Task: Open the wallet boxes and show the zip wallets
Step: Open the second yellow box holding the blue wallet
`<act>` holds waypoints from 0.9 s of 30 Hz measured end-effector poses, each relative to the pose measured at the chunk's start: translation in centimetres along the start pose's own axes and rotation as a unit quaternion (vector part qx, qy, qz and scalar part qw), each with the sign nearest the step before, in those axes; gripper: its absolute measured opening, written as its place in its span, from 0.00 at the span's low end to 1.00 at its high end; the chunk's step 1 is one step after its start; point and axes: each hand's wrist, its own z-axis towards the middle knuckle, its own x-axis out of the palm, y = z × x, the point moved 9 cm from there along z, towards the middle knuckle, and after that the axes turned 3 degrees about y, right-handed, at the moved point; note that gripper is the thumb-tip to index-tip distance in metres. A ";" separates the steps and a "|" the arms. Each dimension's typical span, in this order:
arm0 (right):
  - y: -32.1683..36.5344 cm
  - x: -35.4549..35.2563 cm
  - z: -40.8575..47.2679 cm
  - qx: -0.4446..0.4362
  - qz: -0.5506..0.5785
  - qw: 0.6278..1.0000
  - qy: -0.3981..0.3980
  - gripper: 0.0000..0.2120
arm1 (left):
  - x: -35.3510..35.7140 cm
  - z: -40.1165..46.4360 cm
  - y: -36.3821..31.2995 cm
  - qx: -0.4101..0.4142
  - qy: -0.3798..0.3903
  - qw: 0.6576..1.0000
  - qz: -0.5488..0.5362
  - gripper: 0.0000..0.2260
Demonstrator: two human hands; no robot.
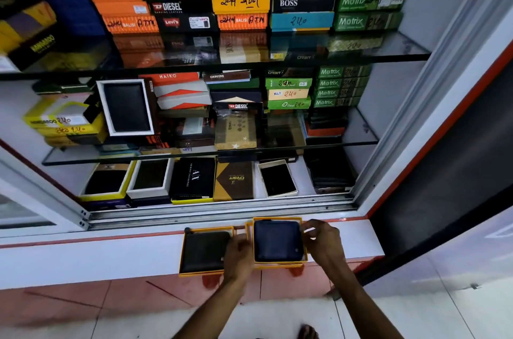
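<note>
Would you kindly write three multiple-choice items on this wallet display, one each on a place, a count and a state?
1. Where do the two yellow boxes sit?
A. on the white ledge
B. on a glass shelf
C. on the floor

2. How many open yellow boxes are on the ledge?
A. one
B. two
C. four

3. The blue wallet is:
A. unzipped and spread flat
B. closed, lying in its box
C. hidden under a lid

Answers:
1 A, both rest on the white ledge.
2 B, the left box and right box.
3 B, the blue wallet lies closed between the left hand and right hand.

Both arms reach forward, left hand (239,251) and right hand (323,241) curled.
</note>
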 end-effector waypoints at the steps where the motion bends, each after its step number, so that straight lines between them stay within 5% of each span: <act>1: 0.1 0.4 0.0 -0.001 -0.019 1.000 0.000 0.09 | 0.4 -0.1 -0.4 -0.007 0.018 1.000 0.008 0.06; 6: 0.9 2.0 -0.3 0.007 -0.094 0.995 0.021 0.09 | 1.6 -0.3 -1.5 -0.045 0.062 0.997 0.028 0.05; 13: -2.4 3.3 2.5 0.119 0.027 0.991 0.048 0.25 | 2.3 0.0 -2.0 -0.064 0.066 0.996 0.014 0.09; 23: 0.7 2.3 0.7 0.065 0.171 0.982 0.053 0.12 | 1.7 0.0 -3.0 -0.036 0.080 0.996 -0.024 0.05; 27: 1.0 0.8 0.6 0.030 0.270 0.960 0.069 0.12 | 0.9 1.3 -5.3 0.035 0.095 0.993 0.064 0.15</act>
